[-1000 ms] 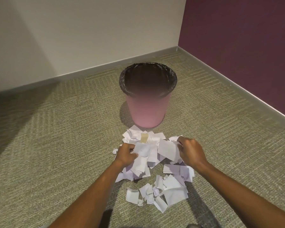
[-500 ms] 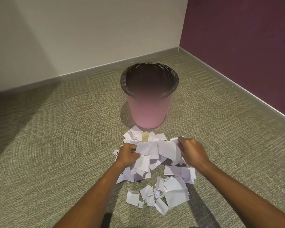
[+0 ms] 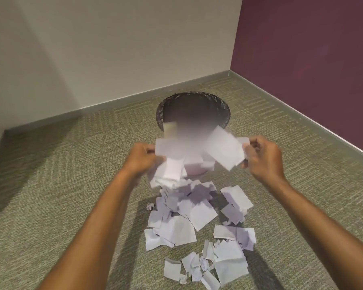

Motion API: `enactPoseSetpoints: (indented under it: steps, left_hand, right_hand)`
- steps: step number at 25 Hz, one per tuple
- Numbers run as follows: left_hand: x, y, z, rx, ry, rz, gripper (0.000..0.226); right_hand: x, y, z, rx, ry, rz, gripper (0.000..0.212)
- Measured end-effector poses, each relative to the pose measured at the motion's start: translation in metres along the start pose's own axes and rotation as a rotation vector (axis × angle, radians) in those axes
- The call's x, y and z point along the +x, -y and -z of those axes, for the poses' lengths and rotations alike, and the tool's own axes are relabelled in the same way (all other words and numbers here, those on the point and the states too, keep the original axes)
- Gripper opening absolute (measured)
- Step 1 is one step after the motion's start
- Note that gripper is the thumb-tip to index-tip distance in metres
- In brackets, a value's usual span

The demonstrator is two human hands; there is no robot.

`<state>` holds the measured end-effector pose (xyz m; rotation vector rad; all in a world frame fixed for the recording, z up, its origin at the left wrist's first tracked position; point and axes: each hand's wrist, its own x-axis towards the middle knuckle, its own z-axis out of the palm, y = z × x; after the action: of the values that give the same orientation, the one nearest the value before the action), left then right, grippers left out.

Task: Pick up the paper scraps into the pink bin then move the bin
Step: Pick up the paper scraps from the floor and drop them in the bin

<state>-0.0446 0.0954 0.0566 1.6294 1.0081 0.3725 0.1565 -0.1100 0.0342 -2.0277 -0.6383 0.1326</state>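
Observation:
The pink bin [image 3: 194, 170], lined with a black bag [image 3: 222, 105], stands on the carpet ahead of me; the raised paper hides most of its pink wall. My left hand [image 3: 142, 158] and my right hand [image 3: 262, 156] hold a bunch of white paper scraps [image 3: 199, 153] between them, lifted off the floor in front of the bin's near side. The bunch is blurred. Several more scraps [image 3: 197, 220] lie in a loose pile on the carpet below my hands, reaching back toward me.
The floor is olive-grey carpet [image 3: 61, 185]. A beige wall [image 3: 113, 49] with a grey baseboard runs behind the bin, and a dark purple wall [image 3: 312, 49] closes the right side. The bin stands near that corner.
Both hands have risen from the pile with a bunch of scraps and moved forward to the bin's near side. My view has tilted up, so the bin sits lower in frame.

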Motion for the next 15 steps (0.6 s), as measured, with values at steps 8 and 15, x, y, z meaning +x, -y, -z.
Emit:
enactPoseSetpoints:
  steps: [8,15]
  left_hand:
    - [0.098,-0.088,-0.020,-0.136,-0.239,0.033,0.022]
    - [0.123,-0.070,-0.055,-0.051,-0.124,-0.036,0.021]
  right_hand:
    - [0.114,0.059,-0.029,-0.009,-0.179,-0.031,0.012]
    - [0.127,0.037,-0.067,-0.012,0.111,-0.036,0.030]
